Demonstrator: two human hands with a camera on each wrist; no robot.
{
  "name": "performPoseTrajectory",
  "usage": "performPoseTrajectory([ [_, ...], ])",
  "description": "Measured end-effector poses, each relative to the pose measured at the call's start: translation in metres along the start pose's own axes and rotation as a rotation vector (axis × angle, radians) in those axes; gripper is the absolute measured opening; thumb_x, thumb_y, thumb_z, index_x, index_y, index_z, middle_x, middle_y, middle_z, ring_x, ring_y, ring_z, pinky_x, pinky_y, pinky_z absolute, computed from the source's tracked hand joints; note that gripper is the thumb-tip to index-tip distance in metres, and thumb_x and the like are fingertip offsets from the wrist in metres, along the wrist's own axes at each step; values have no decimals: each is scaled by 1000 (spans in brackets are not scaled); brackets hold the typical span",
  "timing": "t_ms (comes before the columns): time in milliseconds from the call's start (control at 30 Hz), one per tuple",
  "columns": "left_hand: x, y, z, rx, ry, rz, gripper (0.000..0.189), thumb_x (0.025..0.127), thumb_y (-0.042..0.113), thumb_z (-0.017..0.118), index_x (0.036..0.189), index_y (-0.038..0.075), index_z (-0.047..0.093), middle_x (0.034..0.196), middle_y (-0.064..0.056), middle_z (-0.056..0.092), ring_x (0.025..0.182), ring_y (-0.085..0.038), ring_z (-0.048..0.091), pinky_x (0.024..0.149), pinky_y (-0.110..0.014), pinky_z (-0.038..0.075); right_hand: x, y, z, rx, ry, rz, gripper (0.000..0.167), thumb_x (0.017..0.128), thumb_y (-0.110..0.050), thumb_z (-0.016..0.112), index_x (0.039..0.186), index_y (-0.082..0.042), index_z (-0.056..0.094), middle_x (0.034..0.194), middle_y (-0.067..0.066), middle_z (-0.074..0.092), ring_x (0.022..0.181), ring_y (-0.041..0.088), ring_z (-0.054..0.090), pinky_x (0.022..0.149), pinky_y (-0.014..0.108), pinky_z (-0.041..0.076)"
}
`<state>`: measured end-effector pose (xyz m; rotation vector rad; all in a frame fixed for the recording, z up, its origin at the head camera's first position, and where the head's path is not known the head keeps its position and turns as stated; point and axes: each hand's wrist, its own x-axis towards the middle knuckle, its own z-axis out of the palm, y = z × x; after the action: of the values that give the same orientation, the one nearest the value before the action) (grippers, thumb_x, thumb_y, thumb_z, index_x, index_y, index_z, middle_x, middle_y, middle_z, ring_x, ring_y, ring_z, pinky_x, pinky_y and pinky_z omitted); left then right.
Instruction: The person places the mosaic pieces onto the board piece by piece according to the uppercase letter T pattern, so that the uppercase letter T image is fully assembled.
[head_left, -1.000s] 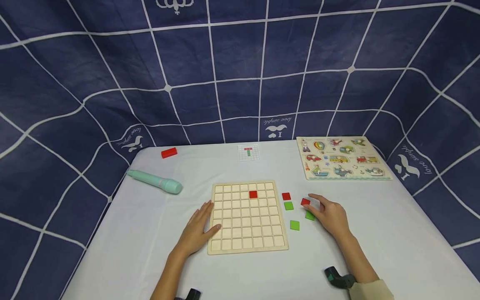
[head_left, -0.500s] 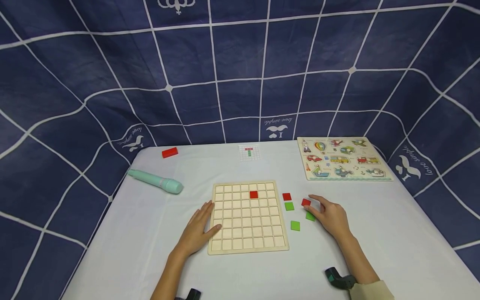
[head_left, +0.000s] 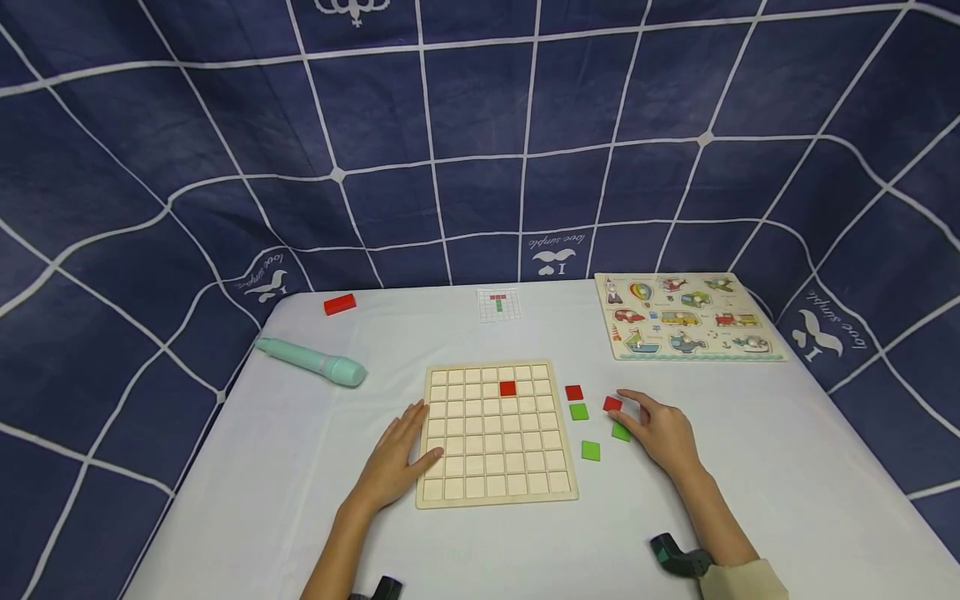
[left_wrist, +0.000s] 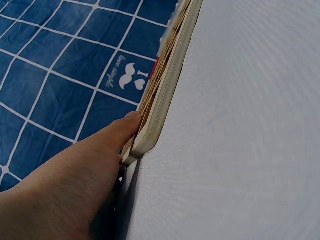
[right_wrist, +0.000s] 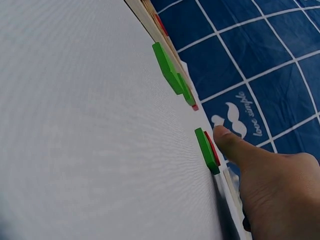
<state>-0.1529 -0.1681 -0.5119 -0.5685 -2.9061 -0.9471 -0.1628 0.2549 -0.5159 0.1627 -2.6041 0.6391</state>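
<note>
In the head view, my left hand [head_left: 393, 461] rests along the left edge of a pale wooden grid board [head_left: 495, 460], fingers extended and thumb over its rim. The left wrist view shows the thumb on the board's edge. A red square tile [head_left: 507, 388] sits in a cell near the board's top. My right hand [head_left: 664, 433] is to the right, thumb and index finger spread around another red tile [head_left: 612, 403] on the table; contact is unclear. A green tile [head_left: 621, 432] lies beside the thumb, partly covered. In the right wrist view, the thumb is close above the tiles.
Between board and right hand lie a red tile [head_left: 573, 392] and two green tiles [head_left: 578, 412]. A pattern card [head_left: 498, 306] lies behind the board. A picture puzzle [head_left: 688, 318] stands back right; a mint-green microphone-shaped object [head_left: 311, 361] and red block [head_left: 340, 304] lie left.
</note>
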Motion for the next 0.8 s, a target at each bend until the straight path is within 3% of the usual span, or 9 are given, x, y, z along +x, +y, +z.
performPoseTrajectory([
  [800, 0, 0, 0, -2, -3, -1, 74, 89, 45, 57, 145, 7, 28, 150, -5, 24, 139, -17, 14, 112, -36, 10, 0, 1, 1, 27, -34, 12, 33, 74, -27, 78, 102, -10, 70, 48, -10, 32, 43, 7, 29, 39, 22, 20],
])
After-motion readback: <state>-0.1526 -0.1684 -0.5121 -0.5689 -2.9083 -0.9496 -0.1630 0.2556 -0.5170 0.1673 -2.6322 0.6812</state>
